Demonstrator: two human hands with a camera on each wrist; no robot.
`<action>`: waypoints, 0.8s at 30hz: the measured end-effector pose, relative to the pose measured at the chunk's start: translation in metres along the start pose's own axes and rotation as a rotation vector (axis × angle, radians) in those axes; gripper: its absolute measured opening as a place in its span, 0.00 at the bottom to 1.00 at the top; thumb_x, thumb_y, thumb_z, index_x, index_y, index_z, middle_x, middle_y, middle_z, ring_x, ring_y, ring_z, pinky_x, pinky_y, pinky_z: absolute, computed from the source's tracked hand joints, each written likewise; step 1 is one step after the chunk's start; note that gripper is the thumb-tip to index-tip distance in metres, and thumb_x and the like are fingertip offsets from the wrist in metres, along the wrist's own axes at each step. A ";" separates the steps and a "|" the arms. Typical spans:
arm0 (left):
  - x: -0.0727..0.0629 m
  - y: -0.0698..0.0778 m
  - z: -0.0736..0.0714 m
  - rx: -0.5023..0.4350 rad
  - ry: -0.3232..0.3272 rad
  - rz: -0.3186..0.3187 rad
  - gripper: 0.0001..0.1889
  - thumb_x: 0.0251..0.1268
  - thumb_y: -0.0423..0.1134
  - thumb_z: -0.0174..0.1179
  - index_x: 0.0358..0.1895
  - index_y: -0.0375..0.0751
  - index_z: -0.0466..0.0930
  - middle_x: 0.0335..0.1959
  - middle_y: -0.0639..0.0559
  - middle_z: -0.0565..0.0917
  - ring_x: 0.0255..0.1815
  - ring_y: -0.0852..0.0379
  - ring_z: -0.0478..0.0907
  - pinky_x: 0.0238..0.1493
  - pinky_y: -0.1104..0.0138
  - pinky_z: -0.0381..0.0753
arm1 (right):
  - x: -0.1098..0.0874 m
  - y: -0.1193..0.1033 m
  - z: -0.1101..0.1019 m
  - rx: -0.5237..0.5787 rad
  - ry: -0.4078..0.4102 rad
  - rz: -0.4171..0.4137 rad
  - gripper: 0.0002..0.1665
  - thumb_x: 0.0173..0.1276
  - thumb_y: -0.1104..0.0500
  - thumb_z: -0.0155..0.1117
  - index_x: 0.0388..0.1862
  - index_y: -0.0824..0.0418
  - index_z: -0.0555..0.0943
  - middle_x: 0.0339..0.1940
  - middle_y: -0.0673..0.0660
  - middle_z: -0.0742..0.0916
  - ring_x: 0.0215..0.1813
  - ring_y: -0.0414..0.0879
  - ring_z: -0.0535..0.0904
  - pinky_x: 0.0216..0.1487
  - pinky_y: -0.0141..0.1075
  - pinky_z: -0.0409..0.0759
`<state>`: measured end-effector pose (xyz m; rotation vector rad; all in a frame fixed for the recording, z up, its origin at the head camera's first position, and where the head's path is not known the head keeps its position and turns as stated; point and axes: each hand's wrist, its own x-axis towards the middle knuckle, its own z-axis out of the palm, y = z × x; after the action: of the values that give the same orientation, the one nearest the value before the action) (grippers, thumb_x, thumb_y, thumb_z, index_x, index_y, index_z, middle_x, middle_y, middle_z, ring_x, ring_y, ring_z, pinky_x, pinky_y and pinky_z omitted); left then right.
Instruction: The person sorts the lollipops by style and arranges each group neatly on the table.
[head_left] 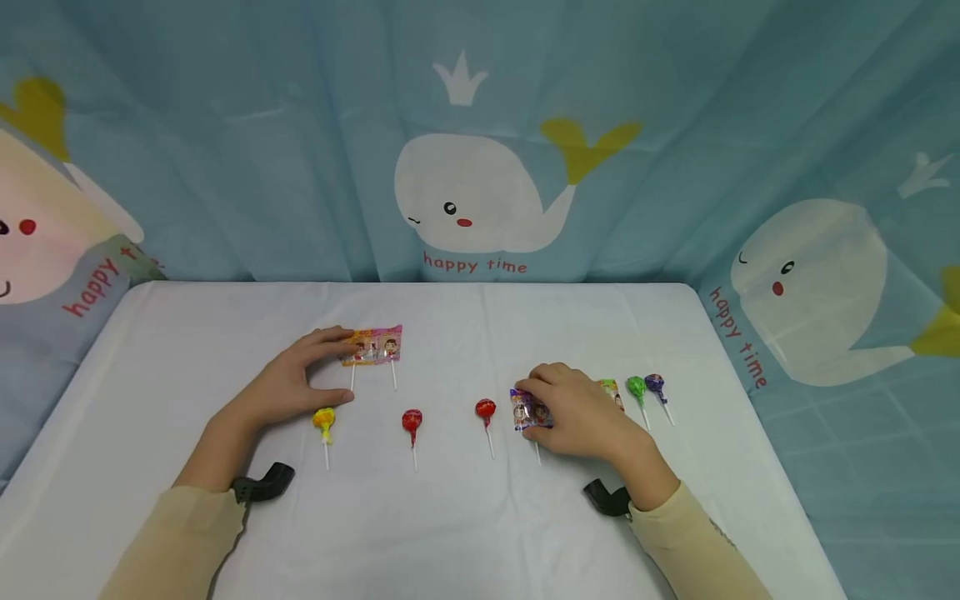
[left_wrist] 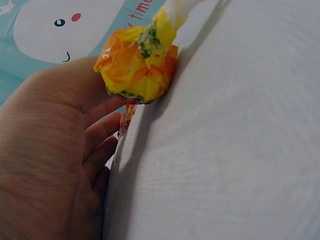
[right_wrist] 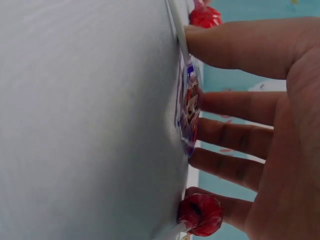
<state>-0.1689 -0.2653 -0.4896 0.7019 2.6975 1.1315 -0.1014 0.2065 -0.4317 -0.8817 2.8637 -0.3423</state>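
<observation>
In the head view, my left hand (head_left: 285,387) reaches over an orange-and-pink packet of flat lollipops (head_left: 388,343), its fingertips at the orange part. The thumb is spread away, just above a yellow wrapped lollipop (head_left: 323,420), which looms large in the left wrist view. My right hand (head_left: 581,417) lies over a purple lollipop packet (head_left: 522,410). In the right wrist view, its fairly straight fingertips (right_wrist: 207,101) touch the packet's far side, and the thumb is by a white stick (right_wrist: 178,30). Another red lollipop (right_wrist: 205,214) shows low in that view, by the little finger.
Two red lollipops (head_left: 412,422) (head_left: 485,409) lie between the hands. Right of the right hand are a partly hidden green packet (head_left: 611,389), a green lollipop (head_left: 636,386) and a dark purple one (head_left: 656,383). A whale-print curtain (head_left: 300,167) stands behind the white table (head_left: 450,533).
</observation>
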 end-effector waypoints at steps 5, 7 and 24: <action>-0.001 0.001 0.002 0.005 0.016 0.026 0.37 0.57 0.48 0.85 0.71 0.49 0.84 0.82 0.46 0.70 0.85 0.34 0.58 0.75 0.26 0.62 | 0.000 0.003 0.003 0.016 0.031 -0.028 0.34 0.65 0.45 0.82 0.68 0.53 0.86 0.61 0.51 0.85 0.65 0.51 0.80 0.67 0.51 0.80; -0.001 0.002 0.002 -0.001 0.023 0.037 0.37 0.57 0.47 0.86 0.71 0.48 0.84 0.81 0.46 0.71 0.85 0.34 0.59 0.75 0.27 0.62 | 0.000 0.004 0.004 0.020 0.039 -0.034 0.33 0.65 0.45 0.82 0.67 0.53 0.86 0.60 0.51 0.85 0.64 0.50 0.80 0.67 0.50 0.80; -0.002 0.004 0.002 -0.020 0.024 0.027 0.36 0.57 0.45 0.86 0.71 0.47 0.84 0.81 0.46 0.71 0.84 0.34 0.60 0.75 0.28 0.63 | -0.001 0.003 0.005 0.050 0.036 -0.046 0.31 0.66 0.48 0.83 0.66 0.54 0.87 0.62 0.50 0.86 0.66 0.50 0.80 0.69 0.52 0.78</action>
<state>-0.1652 -0.2629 -0.4883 0.7277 2.7003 1.1795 -0.1012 0.2083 -0.4374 -0.9435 2.8572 -0.4377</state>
